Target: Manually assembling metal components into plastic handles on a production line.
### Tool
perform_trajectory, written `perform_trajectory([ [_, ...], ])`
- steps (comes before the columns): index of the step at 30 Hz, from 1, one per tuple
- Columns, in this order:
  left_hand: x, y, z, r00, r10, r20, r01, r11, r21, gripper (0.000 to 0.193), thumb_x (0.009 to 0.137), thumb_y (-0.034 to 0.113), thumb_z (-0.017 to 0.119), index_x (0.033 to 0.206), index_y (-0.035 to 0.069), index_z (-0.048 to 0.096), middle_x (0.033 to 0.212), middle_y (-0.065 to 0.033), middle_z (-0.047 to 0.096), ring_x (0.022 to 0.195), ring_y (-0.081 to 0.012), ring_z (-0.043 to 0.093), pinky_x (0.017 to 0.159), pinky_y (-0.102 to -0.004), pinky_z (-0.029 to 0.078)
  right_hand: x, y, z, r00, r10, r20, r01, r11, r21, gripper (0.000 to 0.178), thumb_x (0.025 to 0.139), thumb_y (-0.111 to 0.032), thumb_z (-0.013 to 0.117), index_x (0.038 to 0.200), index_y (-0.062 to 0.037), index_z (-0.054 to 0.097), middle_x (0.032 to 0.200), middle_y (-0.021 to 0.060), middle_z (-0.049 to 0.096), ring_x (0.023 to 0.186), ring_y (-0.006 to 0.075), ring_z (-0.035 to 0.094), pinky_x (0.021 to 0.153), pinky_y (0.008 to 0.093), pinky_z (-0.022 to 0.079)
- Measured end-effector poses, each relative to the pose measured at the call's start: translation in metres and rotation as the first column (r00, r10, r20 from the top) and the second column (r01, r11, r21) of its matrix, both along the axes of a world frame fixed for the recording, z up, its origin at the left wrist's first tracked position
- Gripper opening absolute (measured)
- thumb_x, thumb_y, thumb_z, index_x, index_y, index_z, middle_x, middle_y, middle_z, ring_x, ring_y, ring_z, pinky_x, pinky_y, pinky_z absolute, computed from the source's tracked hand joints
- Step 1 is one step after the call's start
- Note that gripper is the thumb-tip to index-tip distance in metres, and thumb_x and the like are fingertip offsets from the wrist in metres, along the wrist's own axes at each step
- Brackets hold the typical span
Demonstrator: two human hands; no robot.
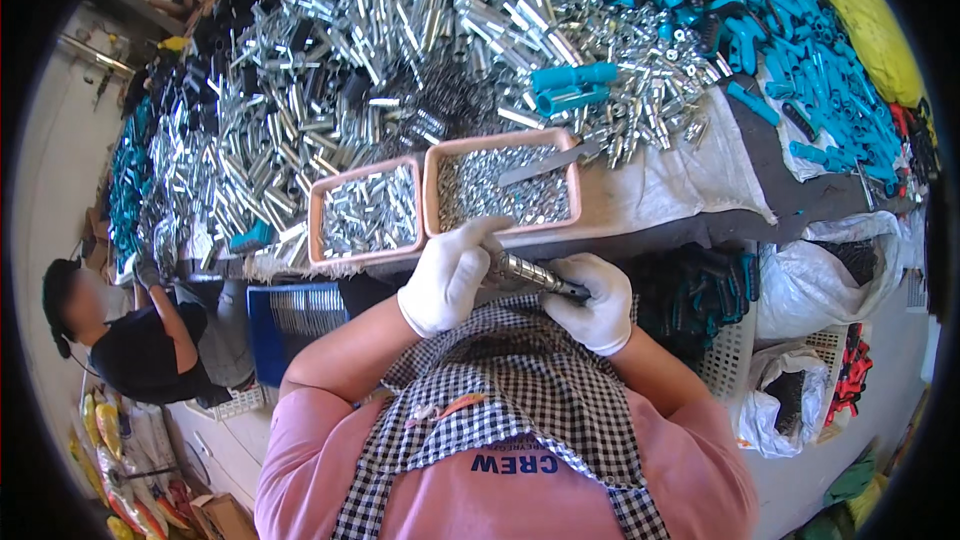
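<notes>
At frame centre, the gloved left hand (450, 275) and right hand (598, 302) both close their fingers around a metal rod (530, 273). Just above, two pink trays (365, 212) of small metal parts sit on the cloth-covered table (680, 180). Farther up, heaped silver tubes (400, 30) and teal handles (780, 30) fill it.

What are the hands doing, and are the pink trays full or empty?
Left hand: gloved, closed around the metal rod.
Right hand: gloved, gripping the rod's dark end.
Metal rod: held level between both hands, off the table.
Left pink tray: filled with shiny metal tubes.
Right pink tray: filled with small metal bits, a flat metal strip lying across them.
</notes>
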State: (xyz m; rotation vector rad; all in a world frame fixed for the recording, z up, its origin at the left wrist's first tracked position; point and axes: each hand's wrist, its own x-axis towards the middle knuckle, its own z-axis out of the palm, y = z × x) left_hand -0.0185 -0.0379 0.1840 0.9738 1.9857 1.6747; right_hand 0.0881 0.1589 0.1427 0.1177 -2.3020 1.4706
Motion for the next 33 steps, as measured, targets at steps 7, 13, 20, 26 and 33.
perform_trajectory([
  [7,-0.087,0.136,0.045,0.646,-0.089,-0.758,-0.317,0.872,-0.372,0.046,0.079,0.03,0.072,0.11,-0.002,0.06,0.096,-0.021,0.066,0.087,-0.0377,0.064,0.077,-0.045,0.052,0.013,0.029,-0.003,0.99,-0.14,0.034,0.144,0.971,-0.19,0.029,0.07,-0.003,0.076,0.097,0.0023,0.068,0.084,0.0098,0.069,0.071,0.0192,0.065,0.067,0.0296,0.051],
  [13,-0.142,0.225,-0.002,0.505,-0.495,-0.707,-0.384,0.605,-0.698,0.019,0.084,0.01,0.057,0.101,0.004,0.065,0.092,-0.0147,0.071,0.09,-0.0342,0.069,0.074,-0.0437,0.057,0.015,0.028,0.011,0.951,-0.185,0.248,0.267,0.894,-0.359,0.043,0.068,-0.003,0.074,0.108,0.0051,0.065,0.087,0.0031,0.065,0.076,0.0094,0.057,0.072,0.0248,0.047],
  [20,-0.156,0.197,0.034,0.658,-0.363,-0.66,-0.209,0.754,-0.622,0.045,0.074,0.015,0.068,0.117,0.005,0.058,0.096,-0.0213,0.07,0.089,-0.0385,0.069,0.079,-0.0461,0.055,0.019,0.031,0.005,0.929,-0.244,0.279,0.326,0.896,-0.302,0.033,0.071,-0.004,0.072,0.102,0.0042,0.068,0.079,0.0014,0.062,0.071,0.0082,0.055,0.067,0.0245,0.046],
  [26,-0.138,0.062,0.061,0.873,0.233,-0.428,-0.332,0.928,-0.172,0.052,0.076,0.024,0.073,0.119,0.0,0.059,0.081,-0.0121,0.065,0.07,-0.0199,0.064,0.069,-0.0333,0.052,0.019,0.02,0.014,0.951,-0.129,0.281,0.208,0.939,-0.275,0.029,0.077,-0.005,0.075,0.102,0.0066,0.067,0.091,0.0107,0.073,0.079,0.0115,0.067,0.074,0.0268,0.053],
  [33,-0.041,-0.046,0.013,0.839,0.52,0.158,-0.529,0.848,0.018,0.031,0.092,0.014,0.061,0.115,-0.001,0.047,0.092,-0.0074,0.058,0.079,-0.0155,0.062,0.07,-0.0283,0.054,0.005,-0.003,0.0,0.988,-0.065,0.142,0.071,0.997,-0.039,0.035,0.069,-0.012,0.081,0.099,0.001,0.069,0.084,0.0161,0.068,0.074,0.0292,0.068,0.068,0.034,0.054],
])
